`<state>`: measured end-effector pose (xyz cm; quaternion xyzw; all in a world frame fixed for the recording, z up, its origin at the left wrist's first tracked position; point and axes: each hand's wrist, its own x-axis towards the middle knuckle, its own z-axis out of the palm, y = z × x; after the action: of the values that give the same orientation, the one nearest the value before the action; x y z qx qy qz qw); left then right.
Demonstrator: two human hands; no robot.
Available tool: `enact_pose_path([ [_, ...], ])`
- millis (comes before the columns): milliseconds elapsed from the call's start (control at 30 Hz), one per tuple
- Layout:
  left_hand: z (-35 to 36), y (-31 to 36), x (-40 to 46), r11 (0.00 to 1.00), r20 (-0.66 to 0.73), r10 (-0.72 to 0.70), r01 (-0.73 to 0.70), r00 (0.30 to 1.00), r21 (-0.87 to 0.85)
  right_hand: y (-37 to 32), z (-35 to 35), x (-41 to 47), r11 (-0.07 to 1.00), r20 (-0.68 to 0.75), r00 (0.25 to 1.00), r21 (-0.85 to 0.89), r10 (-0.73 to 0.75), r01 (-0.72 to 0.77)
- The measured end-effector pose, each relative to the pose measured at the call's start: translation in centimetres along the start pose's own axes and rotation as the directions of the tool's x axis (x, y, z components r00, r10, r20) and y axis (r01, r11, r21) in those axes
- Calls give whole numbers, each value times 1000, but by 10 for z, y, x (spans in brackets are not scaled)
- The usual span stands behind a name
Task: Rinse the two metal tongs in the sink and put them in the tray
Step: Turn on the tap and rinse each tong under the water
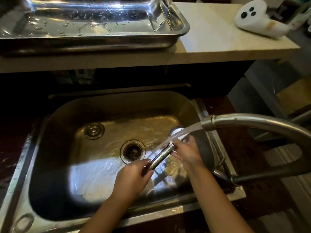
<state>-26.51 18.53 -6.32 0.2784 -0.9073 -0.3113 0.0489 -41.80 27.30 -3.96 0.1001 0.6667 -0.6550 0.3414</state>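
Note:
One pair of metal tongs [161, 156] lies slanted over the steel sink [55, 118], under the stream of water from the faucet [252, 122]. My left hand [133, 177] grips its lower end. My right hand [186, 152] holds its upper end, where the water hits. A rounded metal end [175, 130] shows just above my right hand; whether it belongs to a second pair I cannot tell. The wet steel tray [181, 29] sits on the counter behind the sink.
The drain [133, 151] lies in the middle of the sink floor, left of the tongs. A white device [259, 19] rests on the pale counter [218, 39] at the far right. The faucet arches in from the right.

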Motion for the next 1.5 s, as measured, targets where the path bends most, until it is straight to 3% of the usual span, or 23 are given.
enact_pose_path([
  [67,-2,4,10,937,157,-139,181,978,-299,-2,1,0,999,48,999,-36,-3,5],
  [167,-10,13,35,823,308,-118,267,944,-502,-7,6,-2,997,147,988,-47,-51,59],
  [433,-29,31,66,561,445,-9,373,895,-739,-21,10,-11,967,344,913,-47,-221,252],
  [500,-27,19,57,551,504,16,413,863,-725,-26,7,-11,968,351,909,-25,-225,250],
  [600,-20,-9,32,661,583,13,431,812,-614,-34,-2,-5,978,273,940,82,-206,191],
  [733,-15,-26,17,655,616,-36,484,787,-580,-33,-3,-4,985,189,967,43,-170,164],
  [800,-20,-16,26,662,601,1,450,799,-599,-27,5,-9,985,243,956,8,-166,170],
  [967,-34,12,51,564,484,-7,403,875,-721,-24,18,-18,970,332,920,-48,-209,238],
  [1167,-27,-3,31,599,550,-17,449,835,-663,-54,3,-5,967,254,933,57,-253,247],
  [1300,-21,5,31,500,536,-12,469,844,-728,-53,10,-8,975,211,953,29,-220,219],
  [1400,-18,12,34,442,512,-18,466,859,-766,-49,7,-17,957,123,975,-203,-185,207],
  [1500,-12,19,37,365,496,-42,476,867,-800,-39,-10,-34,792,15,942,-536,-337,291],
])
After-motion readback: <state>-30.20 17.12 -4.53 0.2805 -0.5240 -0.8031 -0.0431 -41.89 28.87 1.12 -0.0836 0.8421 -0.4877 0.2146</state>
